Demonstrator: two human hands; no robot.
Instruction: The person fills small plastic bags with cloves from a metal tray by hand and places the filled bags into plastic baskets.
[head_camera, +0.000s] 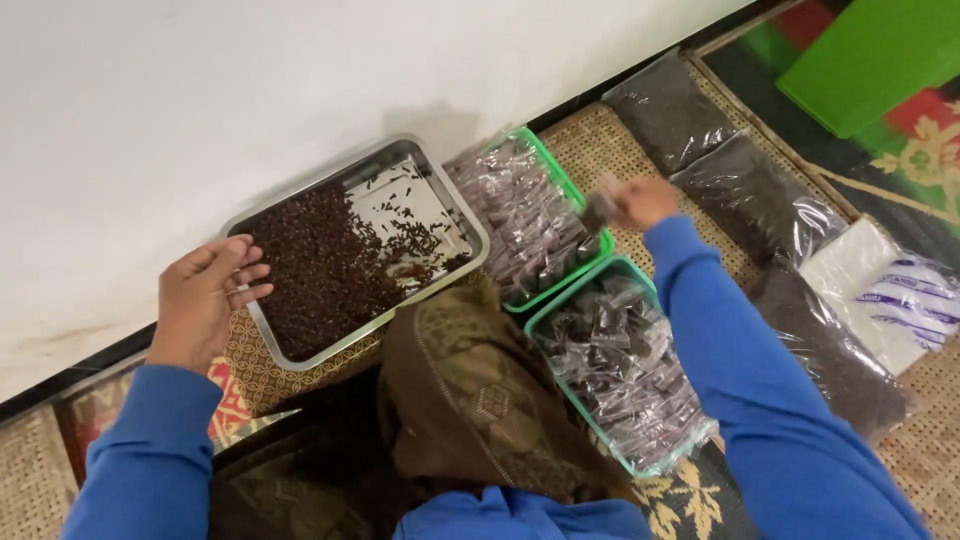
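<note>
Presently the person sits on a woven mat (600, 140) beside a white wall (200, 90), both arms in blue sleeves. The left hand (205, 295) rests at the left edge of a metal tray (455, 205); its fingers are stretched out and slightly apart, the tips reaching over the rim to the heap of dark cloves (315, 265), and it grips nothing. The cloves fill the left half of the tray, while the right half is mostly bare metal with only some loose pieces.

The right hand (645, 203) is raised over the mat, just beside the far green basket (560, 180). Its fingers are closed together on a small dark packet (600, 211), which is blurred, so the exact grip cannot be told. The far green basket is full of small clear packets with dark content. A near green basket (545, 330), touching the first one, holds more packets of the same kind and lies under the right forearm.

To the right, well apart from the tray, large clear bags of dark material (760, 195) lie in a row on the mat, and a white package (880, 290) lies beside them. A brown patterned cloth (470, 400) covers the person's lap between the tray and the near green basket.
</note>
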